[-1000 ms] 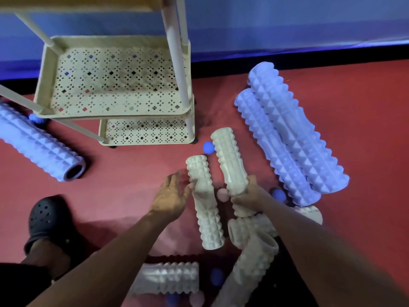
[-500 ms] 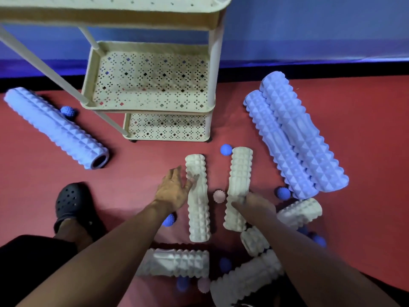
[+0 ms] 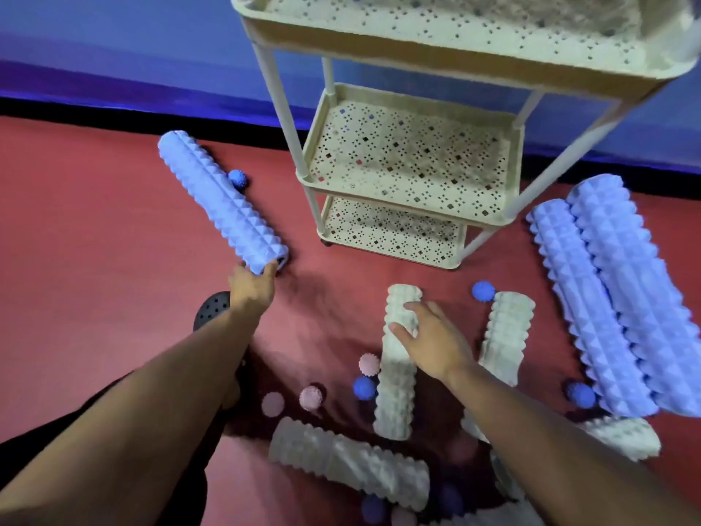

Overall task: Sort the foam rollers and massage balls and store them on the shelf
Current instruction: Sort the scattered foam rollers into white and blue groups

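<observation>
Left grip (image 3: 253,285) on roller (image 3: 220,203), red floor (image 3: 95,260)

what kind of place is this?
Probably a gym or exercise room, though that's a guess. A red mat-like floor meets a blue wall, textured foam rollers and spiky massage balls lie scattered, and a cream tiered shelf stands by the wall.
</observation>
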The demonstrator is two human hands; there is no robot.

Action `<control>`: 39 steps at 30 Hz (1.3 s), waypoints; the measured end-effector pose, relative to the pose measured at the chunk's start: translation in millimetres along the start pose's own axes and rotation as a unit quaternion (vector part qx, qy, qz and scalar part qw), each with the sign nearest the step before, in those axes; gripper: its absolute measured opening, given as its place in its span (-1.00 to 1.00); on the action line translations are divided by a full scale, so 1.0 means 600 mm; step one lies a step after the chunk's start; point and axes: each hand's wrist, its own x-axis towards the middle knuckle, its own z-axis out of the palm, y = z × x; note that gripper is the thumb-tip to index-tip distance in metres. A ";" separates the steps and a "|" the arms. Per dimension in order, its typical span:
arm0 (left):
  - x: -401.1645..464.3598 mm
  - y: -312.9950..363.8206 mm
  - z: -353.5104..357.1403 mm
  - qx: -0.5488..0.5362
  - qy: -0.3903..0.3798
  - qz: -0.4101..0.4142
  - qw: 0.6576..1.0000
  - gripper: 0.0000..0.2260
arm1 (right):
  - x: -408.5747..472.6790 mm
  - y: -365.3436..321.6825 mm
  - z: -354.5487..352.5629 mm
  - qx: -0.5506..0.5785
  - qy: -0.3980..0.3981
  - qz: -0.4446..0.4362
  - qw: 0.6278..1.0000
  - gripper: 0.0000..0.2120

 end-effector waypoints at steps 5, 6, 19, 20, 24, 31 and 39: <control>0.116 -0.031 -0.007 -0.087 -0.016 -0.095 0.992 -0.17 | 0.053 -0.093 0.054 -0.010 -0.016 -0.053 0.998 -0.41; 0.131 -0.036 -0.002 -0.105 -0.020 -0.107 0.989 -0.16 | 0.062 -0.104 0.064 -0.018 -0.019 -0.064 0.998 -0.39; 0.184 -0.049 0.054 -0.261 -0.039 -0.163 0.951 -0.08 | 0.096 -0.088 0.079 -0.086 -0.032 -0.100 0.991 -0.35; 0.170 -0.049 0.044 -0.270 -0.033 -0.164 0.948 -0.14 | 0.092 -0.093 0.073 -0.082 -0.030 -0.098 0.991 -0.35; 0.092 -0.031 -0.008 -0.277 -0.039 -0.184 0.942 -0.28 | 0.057 -0.129 0.044 -0.066 -0.028 -0.099 0.992 -0.34; 0.002 -0.063 -0.076 -0.097 -0.100 -0.221 0.965 -0.07 | -0.051 -0.205 -0.055 -0.063 0.030 -0.119 0.990 -0.36; -0.206 0.053 -0.229 -0.002 -0.121 -0.183 0.976 -0.44 | -0.202 -0.226 -0.128 -0.043 0.087 -0.140 0.985 -0.40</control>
